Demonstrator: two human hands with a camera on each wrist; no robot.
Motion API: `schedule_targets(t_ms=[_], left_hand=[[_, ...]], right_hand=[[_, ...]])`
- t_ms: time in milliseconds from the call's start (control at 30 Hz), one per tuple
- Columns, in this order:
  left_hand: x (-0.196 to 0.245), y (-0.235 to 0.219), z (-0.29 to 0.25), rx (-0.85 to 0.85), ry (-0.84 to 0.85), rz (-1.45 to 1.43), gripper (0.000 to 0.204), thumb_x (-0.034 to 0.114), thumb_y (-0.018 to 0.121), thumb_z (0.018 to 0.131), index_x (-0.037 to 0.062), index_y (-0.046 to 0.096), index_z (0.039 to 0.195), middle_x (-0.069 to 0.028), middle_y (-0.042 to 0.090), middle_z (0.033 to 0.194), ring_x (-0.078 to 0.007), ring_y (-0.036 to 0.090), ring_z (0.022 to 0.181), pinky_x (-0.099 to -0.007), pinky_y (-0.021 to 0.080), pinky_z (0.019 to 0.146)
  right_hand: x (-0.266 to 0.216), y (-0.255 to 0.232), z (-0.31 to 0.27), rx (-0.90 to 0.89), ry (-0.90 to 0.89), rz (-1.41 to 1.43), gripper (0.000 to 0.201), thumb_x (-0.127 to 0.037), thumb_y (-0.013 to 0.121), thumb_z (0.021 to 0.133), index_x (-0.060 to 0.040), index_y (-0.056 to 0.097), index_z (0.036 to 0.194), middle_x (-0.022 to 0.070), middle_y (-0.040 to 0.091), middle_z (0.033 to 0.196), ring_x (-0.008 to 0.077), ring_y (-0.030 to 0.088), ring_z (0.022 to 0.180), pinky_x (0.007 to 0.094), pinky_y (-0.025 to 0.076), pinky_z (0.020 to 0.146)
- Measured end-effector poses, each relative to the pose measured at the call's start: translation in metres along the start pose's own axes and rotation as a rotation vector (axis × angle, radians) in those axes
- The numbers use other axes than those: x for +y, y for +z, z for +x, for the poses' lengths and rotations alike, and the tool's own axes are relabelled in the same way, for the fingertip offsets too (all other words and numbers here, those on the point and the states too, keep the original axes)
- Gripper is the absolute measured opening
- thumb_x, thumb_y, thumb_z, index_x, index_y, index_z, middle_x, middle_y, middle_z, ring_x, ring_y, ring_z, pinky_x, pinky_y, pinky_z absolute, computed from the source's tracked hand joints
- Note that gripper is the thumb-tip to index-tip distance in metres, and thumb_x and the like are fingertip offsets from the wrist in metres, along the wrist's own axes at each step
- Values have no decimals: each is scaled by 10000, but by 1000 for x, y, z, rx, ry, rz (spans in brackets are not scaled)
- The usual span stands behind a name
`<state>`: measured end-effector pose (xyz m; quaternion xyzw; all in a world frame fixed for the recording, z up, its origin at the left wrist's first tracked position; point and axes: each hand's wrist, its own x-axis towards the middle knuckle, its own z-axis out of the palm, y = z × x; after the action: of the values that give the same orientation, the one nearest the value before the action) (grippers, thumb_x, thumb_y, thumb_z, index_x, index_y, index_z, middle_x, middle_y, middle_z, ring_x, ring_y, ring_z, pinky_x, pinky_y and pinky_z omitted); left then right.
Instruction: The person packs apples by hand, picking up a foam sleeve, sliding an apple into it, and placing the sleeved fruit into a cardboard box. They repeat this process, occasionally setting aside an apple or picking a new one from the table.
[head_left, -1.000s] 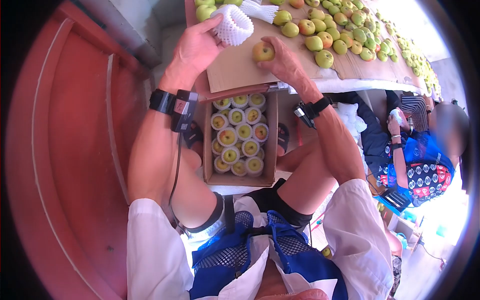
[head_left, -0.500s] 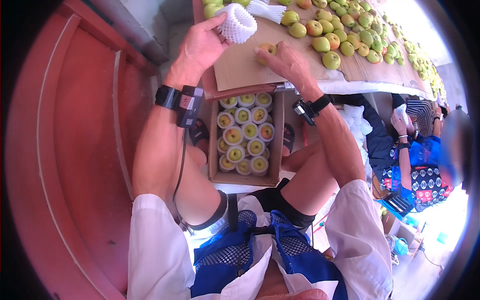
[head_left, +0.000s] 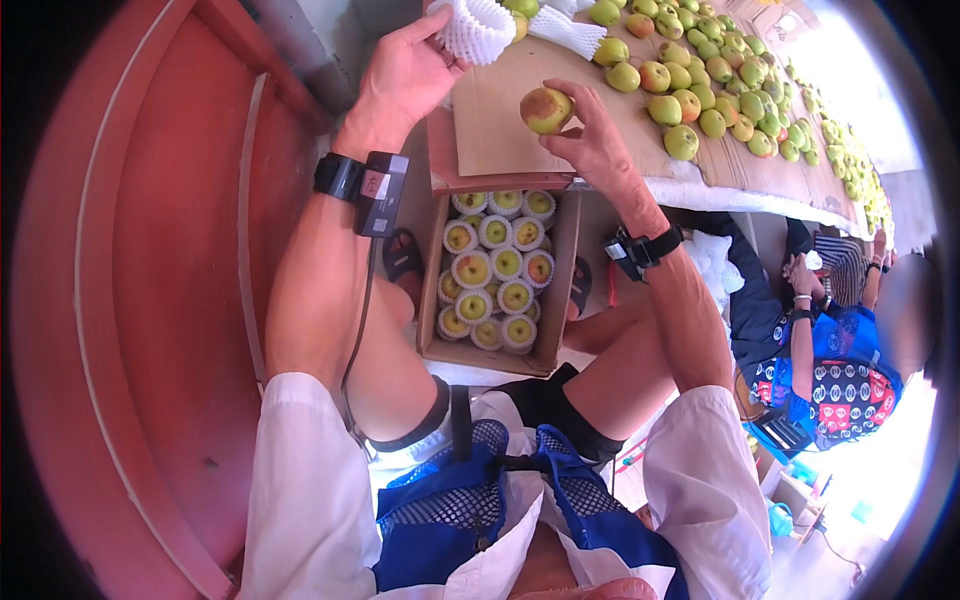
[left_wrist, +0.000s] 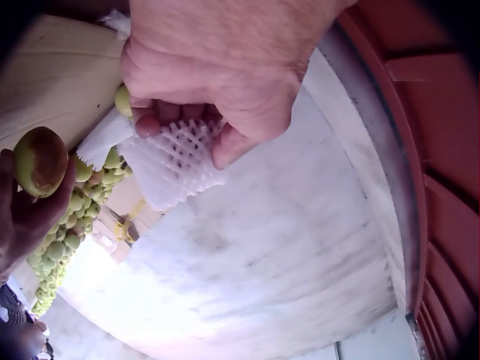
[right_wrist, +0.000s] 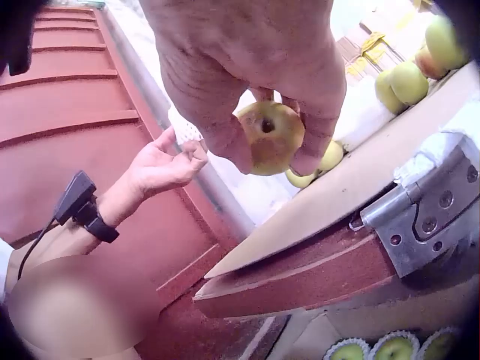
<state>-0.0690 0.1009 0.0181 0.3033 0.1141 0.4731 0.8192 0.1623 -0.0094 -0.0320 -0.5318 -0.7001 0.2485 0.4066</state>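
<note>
Apple (head_left: 546,110): round, yellow-green, broad brownish patch on one side, dark hollow at one end; pinched by right grip (head_left: 600,150) above near part of counter (head_left: 500,184). Net (head_left: 478,34): white foam mesh, diamond-like gaps; pinched by left grip (head_left: 408,80), left of apple.

The held apple (head_left: 547,111) is showing yellow-green with a brown patch; the foam net (head_left: 478,32) is gleaming white in a diamond lattice. Loose apples (head_left: 682,142) are mixing green, yellow and red. The box (head_left: 562,270) is showing brown, the panelling (head_left: 170,300) is displaying red with pale lines, and the vest (head_left: 420,555) is pairing blue with mesh.
</note>
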Motion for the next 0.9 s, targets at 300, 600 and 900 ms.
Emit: schedule_targets(t_ms=[300, 600, 900], left_hand=[[0, -4, 2, -12, 34, -50, 448, 192, 585, 998, 0, 527, 1398, -119, 584, 1390, -271, 532, 1302, -445, 415, 1119], [3, 3, -1, 24, 20, -43, 438, 200, 567, 1013, -9, 521, 1395, -130, 565, 1402, -277, 528, 1305, -440, 418, 1120], [0, 2, -2, -3, 32, -43, 436, 180, 557, 1010, -5, 523, 1403, -114, 590, 1380, -259, 548, 1288, -414, 428, 1111]], right_hand=[[-4, -8, -1, -148, 248, 692, 630, -69, 662, 837, -28, 457, 1432, 70, 540, 1291, 193, 581, 1059, 312, 494, 850], [2, -7, 0, -194, 376, 1028, 651, -265, 683, 909, -18, 428, 1455, 107, 560, 1358, 219, 552, 1210, 296, 443, 783], [3, -4, 7, -134, 373, 464, 651, -318, 764, 874, -2, 495, 1375, 106, 593, 1235, 205, 587, 1132, 312, 493, 815]])
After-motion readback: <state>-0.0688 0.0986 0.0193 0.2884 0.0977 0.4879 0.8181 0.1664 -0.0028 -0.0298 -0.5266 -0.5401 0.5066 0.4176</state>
